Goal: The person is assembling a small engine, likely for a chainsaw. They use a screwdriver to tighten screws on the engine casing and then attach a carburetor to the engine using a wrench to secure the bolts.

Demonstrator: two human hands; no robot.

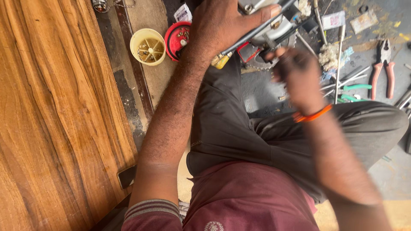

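the left hand (222, 25) is at the far edge of the view, closed over a metal machine part (267, 25), with the thumb stretched along a dark rod (257, 31) that runs slanting across it. the part sits on the floor beyond the person's knees, partly cut off by the frame, with what looks like a toothed disc (257, 62) under it. the right hand (297, 72) is blurred, just near of the part, fingers curled; i cannot tell whether they pinch anything. an orange band (312, 114) circles that wrist.

judging from this, the hold wants to be firm: the left hand pressing the part down so it cannot turn, while the right works close in with short moves, fingers kept off the teeth.

left of the hands stand a yellow cup (147, 46) with small hardware and a red round lid (177, 40). right, well apart, lie red-handled pliers (383, 68) and green-handled tools (355, 87) among scraps. a wood board (55, 115) fills the left side.
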